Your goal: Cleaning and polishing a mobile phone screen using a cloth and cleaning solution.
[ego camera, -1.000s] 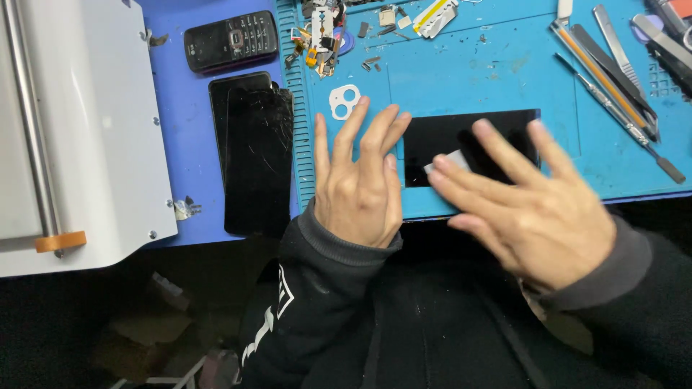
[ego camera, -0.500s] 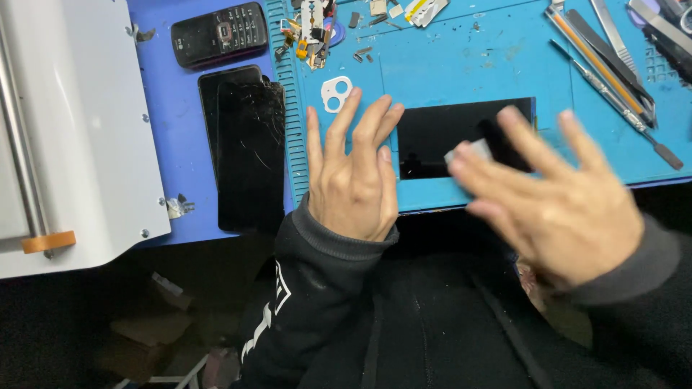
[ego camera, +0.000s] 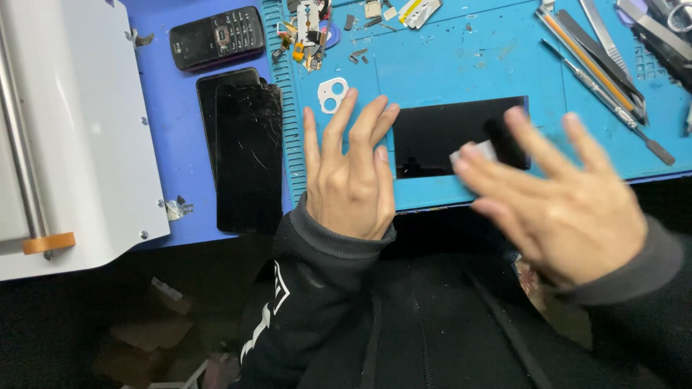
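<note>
My left hand (ego camera: pixel 351 173) lies flat on the teal work mat (ego camera: pixel 447 57), fingers spread, its fingertips just left of a black phone panel (ego camera: pixel 440 137) lying on the mat. My right hand (ego camera: pixel 566 205) hovers blurred over the panel's right end, fingers apart. A small white piece (ego camera: pixel 473 153) sits at its index fingertip on the panel; whether it is gripped is unclear. A white camera-lens frame (ego camera: pixel 332 94) lies just beyond my left fingertips.
Two cracked black phone screens (ego camera: pixel 249 155) and a black keypad phone (ego camera: pixel 216 37) lie on the blue mat at the left, beside a white machine (ego camera: pixel 72 130). Tweezers and hand tools (ego camera: pixel 598 65) fill the upper right. Small loose parts (ego camera: pixel 310 29) sit at the top.
My right hand has slid rightward and back toward me over the black panel, the white piece staying at its fingertip. My left hand stays put.
</note>
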